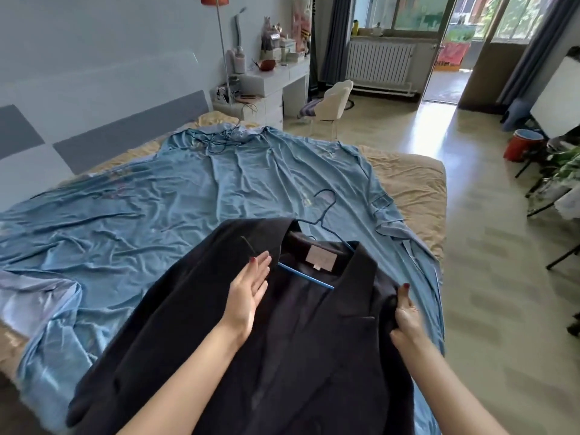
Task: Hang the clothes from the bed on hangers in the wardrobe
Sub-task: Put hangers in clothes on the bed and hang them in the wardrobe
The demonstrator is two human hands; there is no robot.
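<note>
A dark navy jacket (194,334) lies open and face up on the near part of the bed (408,183). A blue hanger (314,276) sits inside its collar, with the hook (326,199) pointing away over the blue sheet. My left hand (249,291) lies flat with straight fingers on the jacket's left lapel, just beside the hanger's left arm. My right hand (405,312) grips the jacket's right front edge, fingers curled into the cloth. The wardrobe is out of view.
A wrinkled blue sheet (157,196) covers most of the bed, with a dark cable (219,139) at its far end. Beyond stand a white desk (282,83) and a cream chair (332,102). A red bucket (521,149), plants and black stands line the floor at right.
</note>
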